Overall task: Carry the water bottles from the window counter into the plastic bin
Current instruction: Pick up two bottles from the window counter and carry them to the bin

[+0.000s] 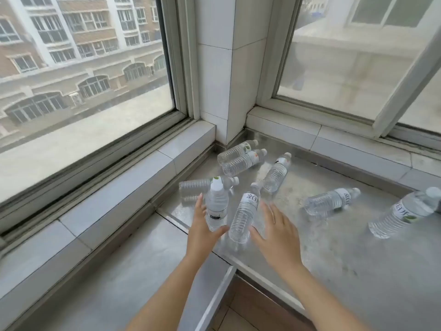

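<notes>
Spanning the corner under two big windows (83, 75), the steel tabletop (346, 254) carries eight clear water bottles lying loose on their sides, and the plastic bin is nowhere in view. Farthest out, a pair of bottles (238, 156) lies touching by the tiled pillar (226, 68), a single bottle (276, 173) beside them, and two more bottles (331, 201) rest well apart toward the right edge. Closer in, a bottle by the sill (198, 186) sits behind the two nearest ones. The left hand (202, 225) is at the left near bottle (216, 206), thumb under its base and fingers (199, 204) straight along its side, touching but not yet wrapped around it. The right hand (274, 230) hovers just beside the right near bottle (245, 213), its fingers spread and holding nothing. The step in hand looks like a two-handed pickup. To do it well, each hand should probably close around the ribbed middle of its bottle, not the smooth label or the cap, since these thin walls likely flex and roll on bare steel. Lifting straight up would keep the bottle behind from being knocked.
</notes>
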Demonstrator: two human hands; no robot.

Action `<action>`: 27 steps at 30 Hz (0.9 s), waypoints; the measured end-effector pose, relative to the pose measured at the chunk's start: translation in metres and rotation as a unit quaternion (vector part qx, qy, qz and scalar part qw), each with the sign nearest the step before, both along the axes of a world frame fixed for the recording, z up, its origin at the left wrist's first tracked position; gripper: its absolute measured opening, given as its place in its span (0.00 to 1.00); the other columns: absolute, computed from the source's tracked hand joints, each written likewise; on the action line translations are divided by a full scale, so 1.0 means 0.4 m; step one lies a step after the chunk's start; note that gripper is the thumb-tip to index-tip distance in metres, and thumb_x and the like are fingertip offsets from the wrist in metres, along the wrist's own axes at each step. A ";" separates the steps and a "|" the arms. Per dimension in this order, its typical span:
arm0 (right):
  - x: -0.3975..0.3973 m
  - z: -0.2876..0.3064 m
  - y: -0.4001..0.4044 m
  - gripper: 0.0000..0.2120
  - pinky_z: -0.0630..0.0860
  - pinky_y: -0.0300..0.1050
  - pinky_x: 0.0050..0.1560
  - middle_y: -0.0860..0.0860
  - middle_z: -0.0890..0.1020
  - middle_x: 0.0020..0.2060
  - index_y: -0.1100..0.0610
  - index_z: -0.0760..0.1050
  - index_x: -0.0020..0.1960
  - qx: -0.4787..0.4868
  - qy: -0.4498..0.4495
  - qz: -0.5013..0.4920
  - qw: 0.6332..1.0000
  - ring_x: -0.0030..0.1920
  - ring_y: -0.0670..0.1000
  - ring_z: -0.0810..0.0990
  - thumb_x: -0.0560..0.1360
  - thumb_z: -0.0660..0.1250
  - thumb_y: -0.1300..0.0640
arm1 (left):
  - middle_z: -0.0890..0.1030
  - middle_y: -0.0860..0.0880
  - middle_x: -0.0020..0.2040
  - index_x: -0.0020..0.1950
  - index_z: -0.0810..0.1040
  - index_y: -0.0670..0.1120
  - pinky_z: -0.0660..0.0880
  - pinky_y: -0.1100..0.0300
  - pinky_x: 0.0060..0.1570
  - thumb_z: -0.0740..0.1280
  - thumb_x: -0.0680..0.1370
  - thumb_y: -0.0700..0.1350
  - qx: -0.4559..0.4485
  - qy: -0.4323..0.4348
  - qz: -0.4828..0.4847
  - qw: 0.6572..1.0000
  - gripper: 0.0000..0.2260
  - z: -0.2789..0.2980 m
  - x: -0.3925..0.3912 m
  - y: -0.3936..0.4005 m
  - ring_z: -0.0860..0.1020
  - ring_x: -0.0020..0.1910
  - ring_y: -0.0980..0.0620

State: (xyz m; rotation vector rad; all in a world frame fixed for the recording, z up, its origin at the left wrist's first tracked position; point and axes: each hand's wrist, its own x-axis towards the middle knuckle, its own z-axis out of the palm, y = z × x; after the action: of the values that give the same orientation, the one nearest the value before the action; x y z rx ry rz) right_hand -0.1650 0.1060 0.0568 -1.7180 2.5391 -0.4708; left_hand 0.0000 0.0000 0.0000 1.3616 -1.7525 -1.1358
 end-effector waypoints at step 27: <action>-0.141 -0.229 -0.322 0.56 0.77 0.45 0.38 0.51 0.76 0.54 0.44 0.49 0.76 0.037 -0.547 -0.161 0.821 0.42 0.48 0.80 0.60 0.79 0.63 | 0.78 0.56 0.51 0.51 0.64 0.83 0.74 0.60 0.46 0.83 0.58 0.53 0.082 0.065 0.270 0.957 0.38 0.034 -0.072 -0.026 0.78 0.47 0.63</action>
State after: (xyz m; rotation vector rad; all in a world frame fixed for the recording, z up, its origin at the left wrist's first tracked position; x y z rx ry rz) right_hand -0.2214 -0.0227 -0.0347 -0.5895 1.8603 -0.9845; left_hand -0.0289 -0.0102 0.0136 1.6854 -1.1058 -1.0399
